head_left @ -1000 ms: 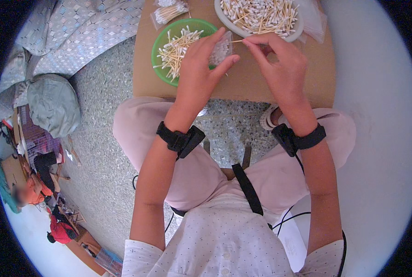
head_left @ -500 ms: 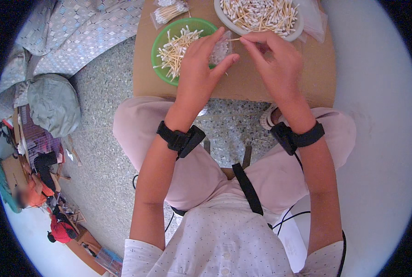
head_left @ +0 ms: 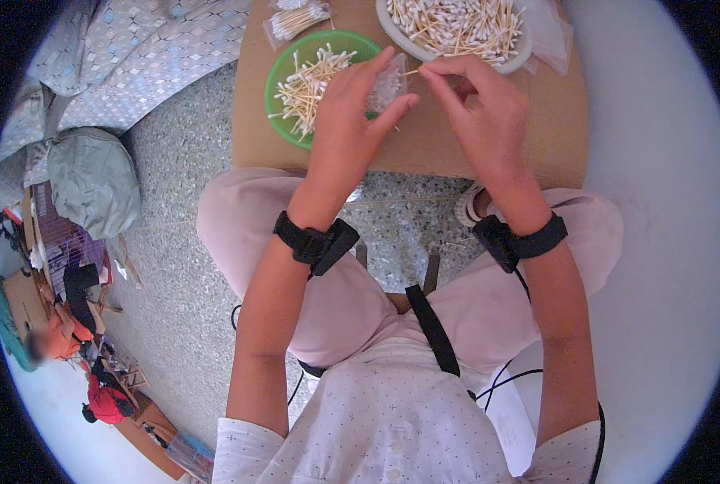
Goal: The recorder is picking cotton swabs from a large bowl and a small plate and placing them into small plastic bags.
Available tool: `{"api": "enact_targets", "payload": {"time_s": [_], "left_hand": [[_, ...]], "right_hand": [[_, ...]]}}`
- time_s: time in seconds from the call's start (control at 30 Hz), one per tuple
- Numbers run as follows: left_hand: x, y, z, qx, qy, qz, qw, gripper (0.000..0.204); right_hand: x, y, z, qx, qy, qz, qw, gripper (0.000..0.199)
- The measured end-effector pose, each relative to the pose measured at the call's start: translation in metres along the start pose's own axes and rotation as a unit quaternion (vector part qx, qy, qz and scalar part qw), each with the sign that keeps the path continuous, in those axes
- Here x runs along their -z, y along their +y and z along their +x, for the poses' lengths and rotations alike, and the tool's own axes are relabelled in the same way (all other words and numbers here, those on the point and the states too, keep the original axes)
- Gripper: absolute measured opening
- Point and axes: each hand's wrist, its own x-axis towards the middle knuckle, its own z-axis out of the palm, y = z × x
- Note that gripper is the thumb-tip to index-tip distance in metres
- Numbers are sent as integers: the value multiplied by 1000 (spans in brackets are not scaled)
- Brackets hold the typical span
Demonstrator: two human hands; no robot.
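Observation:
My left hand [head_left: 345, 113] is over the green basket's right side, curled round a small clear plastic bag [head_left: 388, 85] with white cotton swab tips showing in it. Its thumb and forefinger frame the bag's mouth; the other fingers are hidden behind. Between thumb and fingertips, my right hand [head_left: 489, 101] pinches a cotton swab [head_left: 412, 73], whose far end reaches the bag's edge. Below the left hand sits the green basket [head_left: 273, 113], holding many loose swabs [head_left: 303, 93]. Beyond my right hand stands a white bowl [head_left: 524, 58] heaped with more swabs [head_left: 457, 28].
All this rests on a brown cardboard surface [head_left: 529, 137] above my knees. A filled swab bag [head_left: 295, 22] lies at its far left, empty-looking clear bags [head_left: 547, 40] at its far right. A pale wall [head_left: 658, 242] runs along the right. Other people [head_left: 110, 403] sit at far left.
Both hands stay almost in place. The swab in my right hand and the bag have shifted only very slightly; nothing has been let go.

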Motion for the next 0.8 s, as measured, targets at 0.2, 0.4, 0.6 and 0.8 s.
{"api": "enact_targets", "payload": {"time_s": [0.2,0.4,0.6,0.8], "left_hand": [[0,-1,0,1,5,-13,1000,56],[-2,-2,1,-16,9,-5,1000,56],[-1,-1,-1,3,10,20,1000,56],[0,-3,0,-3,6,-9,1000,57]], "right_hand": [[1,-2,1,-17,22,26,999,12],[0,1,0,2,-12,-13,1000,11],[1,2,1,3,15,2,1000,11],[4,-1,2,-22,-8,-11,1000,13]]}}
